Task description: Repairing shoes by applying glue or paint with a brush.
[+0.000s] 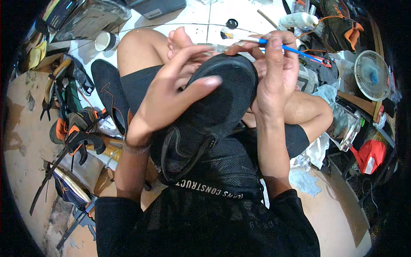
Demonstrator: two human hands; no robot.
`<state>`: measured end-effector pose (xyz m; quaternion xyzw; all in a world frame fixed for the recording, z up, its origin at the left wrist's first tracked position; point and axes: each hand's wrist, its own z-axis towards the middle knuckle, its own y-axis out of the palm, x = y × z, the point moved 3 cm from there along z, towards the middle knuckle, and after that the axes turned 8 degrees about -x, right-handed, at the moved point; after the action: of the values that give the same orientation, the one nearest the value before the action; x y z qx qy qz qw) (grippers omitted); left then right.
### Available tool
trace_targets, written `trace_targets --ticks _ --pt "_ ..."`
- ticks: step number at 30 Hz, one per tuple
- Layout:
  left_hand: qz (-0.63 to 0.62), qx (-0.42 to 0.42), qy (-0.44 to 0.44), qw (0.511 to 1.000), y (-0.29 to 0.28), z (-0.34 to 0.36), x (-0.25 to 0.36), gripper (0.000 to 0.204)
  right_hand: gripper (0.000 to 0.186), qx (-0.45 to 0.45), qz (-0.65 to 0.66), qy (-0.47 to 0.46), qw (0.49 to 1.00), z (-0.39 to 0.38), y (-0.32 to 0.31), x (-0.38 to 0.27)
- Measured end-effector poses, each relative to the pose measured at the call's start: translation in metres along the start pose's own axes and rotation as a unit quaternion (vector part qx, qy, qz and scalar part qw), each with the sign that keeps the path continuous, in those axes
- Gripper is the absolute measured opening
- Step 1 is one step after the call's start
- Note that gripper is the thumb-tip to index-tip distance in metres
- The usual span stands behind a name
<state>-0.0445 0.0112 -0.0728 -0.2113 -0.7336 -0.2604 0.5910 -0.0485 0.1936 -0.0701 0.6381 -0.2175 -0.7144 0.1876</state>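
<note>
A black slip-on shoe (227, 90) lies over my lap, its rounded toe pointing away and its opening with a pull loop toward me. My left hand (167, 94) grips the shoe's left side, with the thumb across the upper and the other fingers at the edge. In my right hand (276, 73) is a slim brush with a blue handle (308, 55), pinched between thumb and fingers. Its bristles (224, 34) point left, past the toe. Some fingertips of that hand touch the toe rim. Beyond the brush, a small round dark container (231, 23) stands on the tiles.
Another dark shoe (107, 88) lies left of my knee. Clamps and tools (81, 132) crowd the left side. A white cup (106, 41) stands at the far left. To the right are a white bottle (299, 20), a white plastic basket (357, 77) and a red cloth-like item (369, 156).
</note>
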Motion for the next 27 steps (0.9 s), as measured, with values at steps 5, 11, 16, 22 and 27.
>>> trace_targets --ticks 5,11,16,22,27 --pt "-0.005 -0.024 -0.015 1.0 0.006 0.034 0.013 0.03 0.018 0.059 -0.12 -0.099 0.986 -0.002 -0.009 -0.016" --pt "0.009 -0.004 -0.014 1.0 -0.005 0.039 -0.002 0.03 0.02 -0.015 -0.377 -0.214 0.901 -0.04 -0.016 -0.035" --pt "0.034 0.011 -0.058 0.998 -0.008 0.042 -0.01 0.033 0.022 -0.076 -0.476 -0.21 0.851 -0.05 -0.021 -0.017" --pt "0.012 -0.036 -0.078 0.996 -0.004 0.049 -0.004 0.031 0.022 -0.118 -0.548 -0.168 0.811 -0.043 -0.016 -0.014" --pt "0.007 -0.037 -0.059 0.998 -0.002 0.047 -0.005 0.031 0.019 -0.089 -0.507 -0.19 0.836 -0.039 -0.022 -0.006"
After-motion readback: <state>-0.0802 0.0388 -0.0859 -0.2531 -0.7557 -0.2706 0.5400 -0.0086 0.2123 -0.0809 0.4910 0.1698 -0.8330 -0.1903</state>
